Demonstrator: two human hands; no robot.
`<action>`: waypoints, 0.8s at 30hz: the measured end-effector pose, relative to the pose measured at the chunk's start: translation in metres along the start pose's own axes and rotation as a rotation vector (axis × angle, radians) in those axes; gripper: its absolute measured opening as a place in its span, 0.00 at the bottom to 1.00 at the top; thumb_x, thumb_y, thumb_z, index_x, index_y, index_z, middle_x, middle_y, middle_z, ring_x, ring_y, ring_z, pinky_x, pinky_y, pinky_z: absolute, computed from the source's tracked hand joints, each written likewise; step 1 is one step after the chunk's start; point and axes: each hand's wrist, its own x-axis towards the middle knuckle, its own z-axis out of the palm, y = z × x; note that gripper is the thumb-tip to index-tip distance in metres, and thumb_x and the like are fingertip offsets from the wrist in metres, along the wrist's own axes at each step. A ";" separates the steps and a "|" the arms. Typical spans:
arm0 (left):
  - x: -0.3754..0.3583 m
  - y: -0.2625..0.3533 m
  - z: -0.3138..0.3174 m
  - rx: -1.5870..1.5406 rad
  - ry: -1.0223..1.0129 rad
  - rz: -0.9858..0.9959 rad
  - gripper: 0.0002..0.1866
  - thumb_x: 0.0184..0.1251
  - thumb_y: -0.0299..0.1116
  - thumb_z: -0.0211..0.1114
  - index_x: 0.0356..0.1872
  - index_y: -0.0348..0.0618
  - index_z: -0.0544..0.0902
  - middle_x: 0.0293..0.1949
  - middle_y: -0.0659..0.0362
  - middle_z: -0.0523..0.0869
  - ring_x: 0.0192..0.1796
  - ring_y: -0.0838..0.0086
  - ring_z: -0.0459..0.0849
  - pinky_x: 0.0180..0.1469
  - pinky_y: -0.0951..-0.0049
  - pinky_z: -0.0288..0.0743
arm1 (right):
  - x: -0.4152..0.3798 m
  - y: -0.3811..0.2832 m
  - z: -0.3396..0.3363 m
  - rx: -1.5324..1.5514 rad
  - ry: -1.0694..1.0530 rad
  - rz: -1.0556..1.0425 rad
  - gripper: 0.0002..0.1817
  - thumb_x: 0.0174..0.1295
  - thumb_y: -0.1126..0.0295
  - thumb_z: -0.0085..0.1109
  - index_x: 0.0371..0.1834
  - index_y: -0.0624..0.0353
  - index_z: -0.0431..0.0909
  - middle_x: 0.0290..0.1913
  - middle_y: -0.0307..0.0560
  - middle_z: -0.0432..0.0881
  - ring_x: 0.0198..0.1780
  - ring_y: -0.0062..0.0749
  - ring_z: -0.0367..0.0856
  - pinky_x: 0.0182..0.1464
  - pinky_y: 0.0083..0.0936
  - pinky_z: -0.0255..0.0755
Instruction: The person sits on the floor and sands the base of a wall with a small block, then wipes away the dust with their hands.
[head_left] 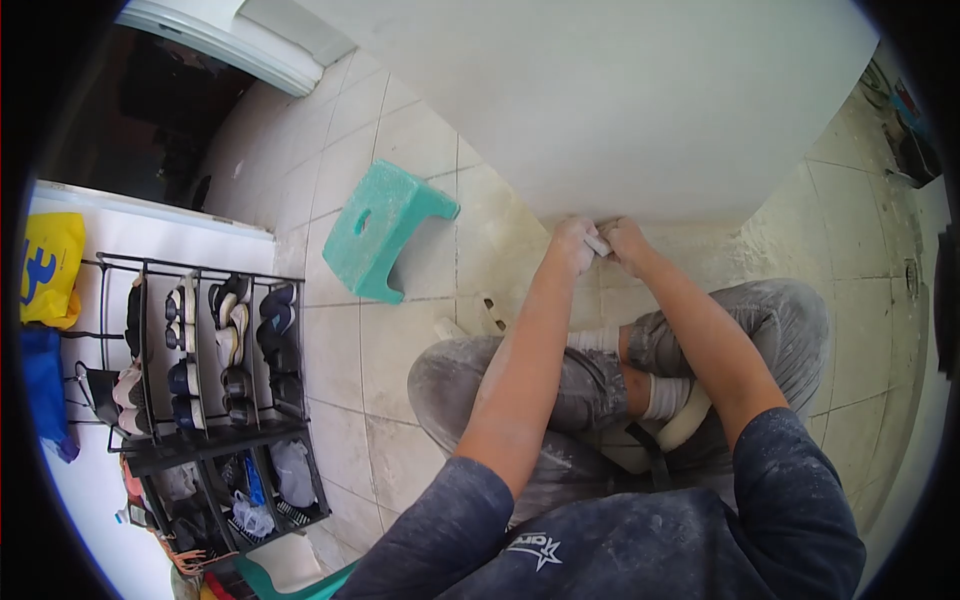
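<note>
Head view, looking down past a seated person's lap. White print on the dusty dark-blue short-sleeved T-shirt (640, 550) shows an outlined star beside a short word; folds hide part of it, and only "are" seems legible. At far left, a bright yellow plastic bag (62, 262) carries large blue lettering, turned sideways and too incomplete to read.

Between the hands is a small whitish block-like piece (597, 245), blunt-ended and matte, mostly covered by fingers. It sits at the lower edge of a broad, smooth white wall panel (660, 110), just above the floor. The left hand (573, 246) has its grip closed around the piece, fingers curled and powdered white. The right hand (626, 246) is curled right beside it, also dusty; whether its grip pinches the piece or only touches it, I cannot tell.

Dust coats the grey trousers (490, 395) and the beige tiled floor (350, 350). A turquoise plastic step stool (385, 225) stands left of the hands, near a black metal shoe rack (180, 445) filled with shoes.
</note>
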 end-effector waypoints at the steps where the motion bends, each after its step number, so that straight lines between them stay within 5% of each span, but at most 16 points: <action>1: 0.007 -0.005 0.001 -0.216 0.070 -0.140 0.02 0.47 0.18 0.49 0.21 0.35 0.67 0.26 0.54 0.65 0.26 0.65 0.67 0.26 0.63 0.66 | 0.005 0.014 0.000 -0.003 0.018 0.021 0.08 0.55 0.76 0.46 0.29 0.64 0.78 0.30 0.45 0.77 0.31 0.27 0.75 0.32 0.27 0.72; 2: 0.016 -0.005 0.001 -0.429 0.130 -0.266 0.02 0.47 0.18 0.49 0.21 0.34 0.68 0.26 0.54 0.65 0.26 0.65 0.67 0.27 0.62 0.66 | 0.013 0.021 0.000 -0.006 0.041 0.025 0.08 0.55 0.76 0.46 0.29 0.64 0.78 0.30 0.45 0.77 0.30 0.27 0.75 0.33 0.27 0.72; 11: 0.013 0.005 0.003 -0.471 0.092 -0.262 0.02 0.46 0.18 0.49 0.21 0.35 0.67 0.25 0.55 0.65 0.26 0.65 0.67 0.27 0.62 0.66 | 0.005 0.007 0.001 0.017 0.012 0.048 0.08 0.55 0.77 0.46 0.28 0.64 0.77 0.30 0.45 0.77 0.31 0.27 0.75 0.33 0.26 0.72; 17: -0.002 0.023 0.010 -0.462 0.145 -0.252 0.06 0.48 0.19 0.48 0.17 0.39 0.65 0.20 0.57 0.64 0.23 0.67 0.65 0.23 0.67 0.62 | -0.009 -0.007 0.009 0.059 0.004 -0.004 0.08 0.55 0.77 0.46 0.32 0.64 0.76 0.33 0.45 0.77 0.33 0.27 0.76 0.33 0.25 0.72; 21: -0.004 0.006 -0.002 -0.069 0.089 -0.156 0.07 0.49 0.20 0.47 0.16 0.40 0.65 0.19 0.57 0.63 0.21 0.69 0.65 0.21 0.68 0.62 | -0.007 -0.003 0.005 -0.010 0.003 0.014 0.08 0.57 0.75 0.47 0.37 0.62 0.75 0.34 0.44 0.77 0.34 0.26 0.76 0.33 0.24 0.72; 24: 0.005 0.017 0.005 -0.263 0.134 -0.263 0.07 0.50 0.20 0.46 0.16 0.40 0.65 0.20 0.57 0.64 0.21 0.69 0.65 0.20 0.68 0.62 | 0.005 0.007 0.001 -0.079 -0.050 0.004 0.08 0.59 0.71 0.49 0.38 0.63 0.75 0.35 0.45 0.77 0.35 0.28 0.76 0.33 0.25 0.73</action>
